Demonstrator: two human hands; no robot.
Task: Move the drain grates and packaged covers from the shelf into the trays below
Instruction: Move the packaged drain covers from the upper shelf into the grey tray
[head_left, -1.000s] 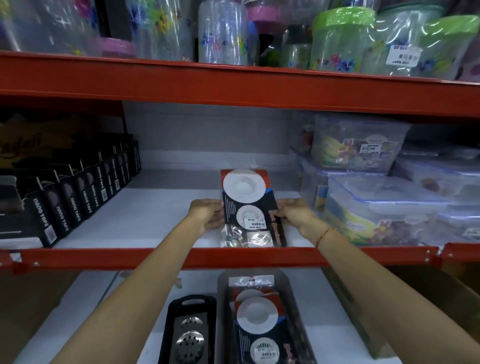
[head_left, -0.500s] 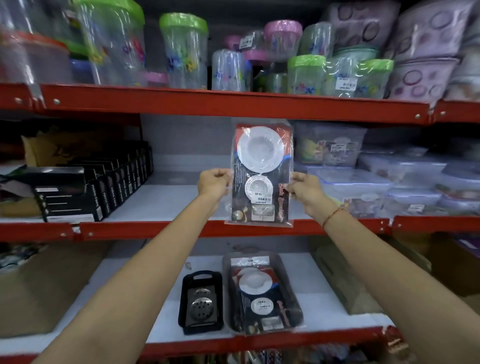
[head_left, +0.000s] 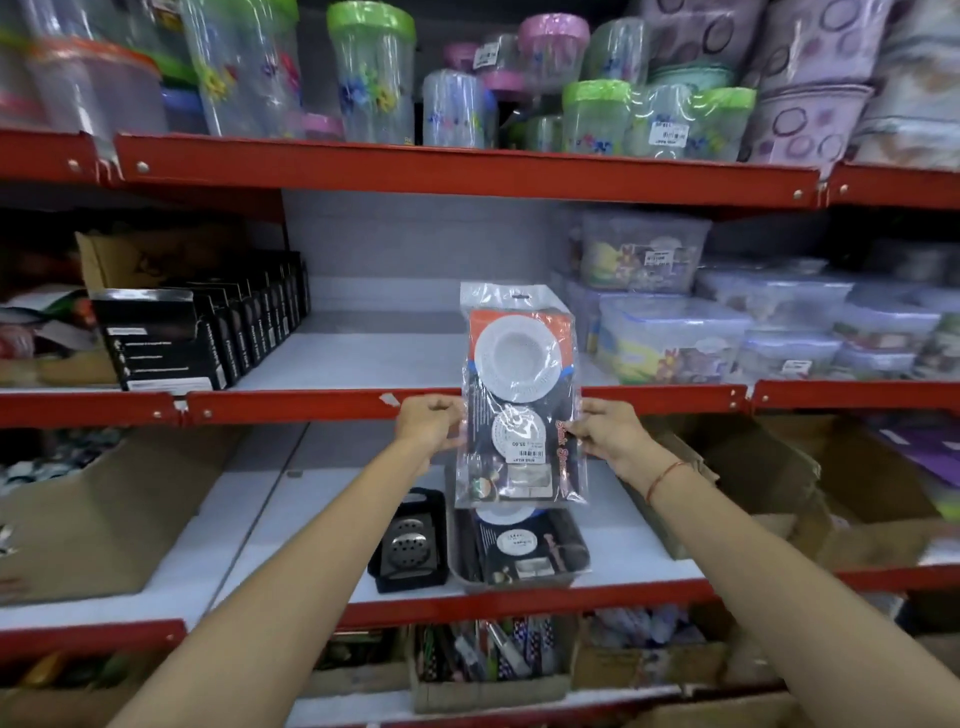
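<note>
I hold a packaged cover (head_left: 521, 400), a clear bag with two white round covers on a dark card, upright in front of the red shelf edge. My left hand (head_left: 428, 423) grips its left side and my right hand (head_left: 602, 431) its right side. Directly below, on the lower shelf, a grey tray (head_left: 460, 571) holds more packaged covers (head_left: 524, 545). To its left a black tray (head_left: 431, 501) holds metal drain grates (head_left: 410, 545). The middle shelf (head_left: 363, 358) behind the package is bare white.
Black boxes (head_left: 171, 338) line the middle shelf's left; lidded plastic containers (head_left: 675, 338) stack on its right. Cardboard boxes sit on the lower shelf at the left (head_left: 93, 519) and right (head_left: 753, 483). Plastic jars (head_left: 369, 67) fill the top shelf.
The package has come off the middle shelf, was lifted upright, and now hangs lower, over the grey tray. The view has pulled back and shows more shelves.
</note>
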